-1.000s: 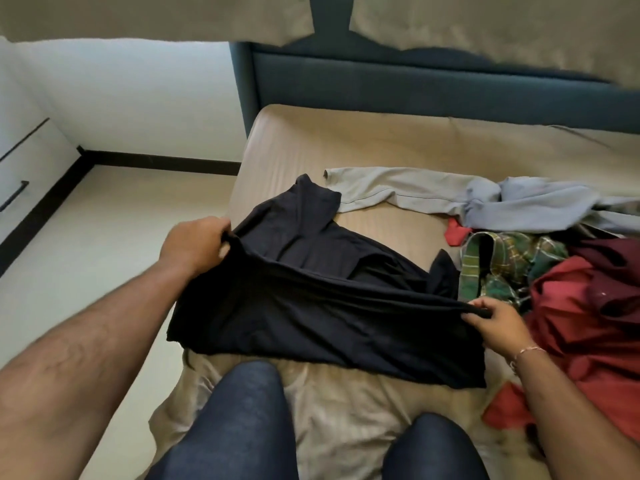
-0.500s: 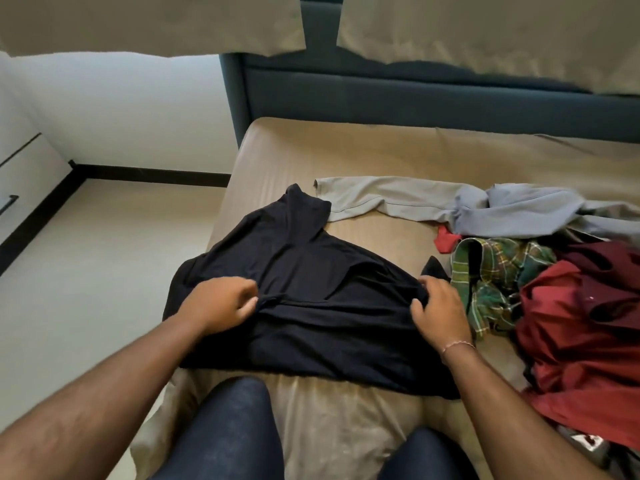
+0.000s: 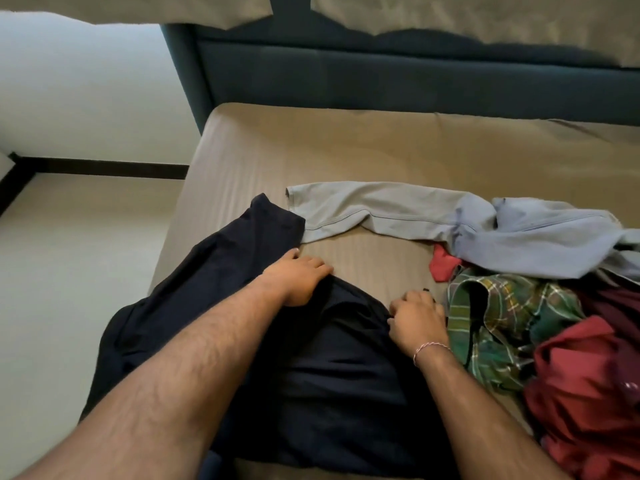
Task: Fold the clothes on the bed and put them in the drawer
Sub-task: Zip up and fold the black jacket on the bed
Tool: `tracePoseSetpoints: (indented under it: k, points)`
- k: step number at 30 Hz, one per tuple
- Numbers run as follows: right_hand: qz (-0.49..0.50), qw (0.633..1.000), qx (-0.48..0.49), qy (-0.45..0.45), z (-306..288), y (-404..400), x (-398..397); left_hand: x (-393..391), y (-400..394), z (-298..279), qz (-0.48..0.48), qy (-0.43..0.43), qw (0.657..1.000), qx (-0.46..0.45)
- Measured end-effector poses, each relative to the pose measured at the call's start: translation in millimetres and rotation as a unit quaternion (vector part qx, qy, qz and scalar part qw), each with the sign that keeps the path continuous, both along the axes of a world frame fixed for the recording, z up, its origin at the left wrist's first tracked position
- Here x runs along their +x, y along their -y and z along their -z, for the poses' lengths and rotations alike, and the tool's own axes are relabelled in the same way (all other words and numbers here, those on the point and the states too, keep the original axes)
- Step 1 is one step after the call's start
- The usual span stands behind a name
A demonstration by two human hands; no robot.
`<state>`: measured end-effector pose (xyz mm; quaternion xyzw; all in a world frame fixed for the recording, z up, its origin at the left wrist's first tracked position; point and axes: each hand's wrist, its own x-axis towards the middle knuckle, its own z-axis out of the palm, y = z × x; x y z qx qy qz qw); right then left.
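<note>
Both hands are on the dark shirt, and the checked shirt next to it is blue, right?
Not quite. Both the left hand and right hand are on the dark shirt, but the head view shows the checked shirt is green, not blue.

Dark teal padded headboard (image 3: 398, 81) runs across the back, with some beige fabric (image 3: 485, 15) hanging over its top edge in two pieces. Off to the left there's a plain white wall (image 3: 86, 91) with a dark baseboard (image 3: 104, 167) along the bottom, and pale floor (image 3: 69, 271) next to it. The baseboard turns a corner at far left.
</note>
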<state>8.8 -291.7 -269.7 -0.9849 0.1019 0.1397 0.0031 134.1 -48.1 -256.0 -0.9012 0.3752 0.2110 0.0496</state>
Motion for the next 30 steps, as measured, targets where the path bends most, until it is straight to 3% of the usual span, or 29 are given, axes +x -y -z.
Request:
tracePoseSetpoints:
  k: [2,4,6,8,10,13,15,18,22,26,28,30]
  points:
    - [-0.046,0.992,0.108,0.051,0.5,4.1,12.3,17.7,-7.3,9.0,0.027,0.036,0.998,0.042]
    - [0.003,0.971,0.229,0.074,-0.8,11.6,23.6,40.0,-23.2,11.7,0.022,0.075,0.995,0.063]
    - [0.044,0.960,0.266,0.082,-2.9,26.7,30.4,59.3,-45.2,6.1,-0.027,0.083,0.993,0.076]
    - [0.014,0.963,0.267,0.028,-10.2,42.1,34.9,73.5,-65.1,-4.3,-0.041,0.111,0.989,0.087]
    - [-0.042,0.970,0.229,-0.067,-19.8,51.6,43.9,82.0,-78.9,-14.9,-0.043,0.133,0.986,0.087]
    - [-0.131,0.979,0.045,-0.148,-26.0,64.3,61.0,85.7,-93.9,-20.2,-0.020,0.142,0.986,0.090]
    - [-0.114,0.979,-0.027,-0.169,-28.0,76.5,68.5,86.0,-105.6,-24.1,-0.001,0.106,0.989,0.107]
    - [-0.046,0.983,-0.032,-0.175,-33.5,91.5,66.3,84.7,-118.0,-38.0,0.011,0.092,0.984,0.154]
    - [0.061,0.991,0.059,-0.101,-33.7,101.8,48.2,70.8,-123.3,-47.7,-0.038,0.196,0.962,0.186]
    - [0.114,0.985,0.129,0.028,-38.2,101.2,21.9,59.9,-150.7,-61.7,-0.125,0.205,0.949,0.205]
    - [0.111,0.981,0.150,0.058,-39.1,98.7,8.2,51.8,-174.5,-64.9,-0.147,0.208,0.952,0.172]
    - [0.094,0.970,0.204,0.091,-40.9,94.2,-6.8,34.4,-197.6,-64.5,-0.172,0.220,0.956,0.084]
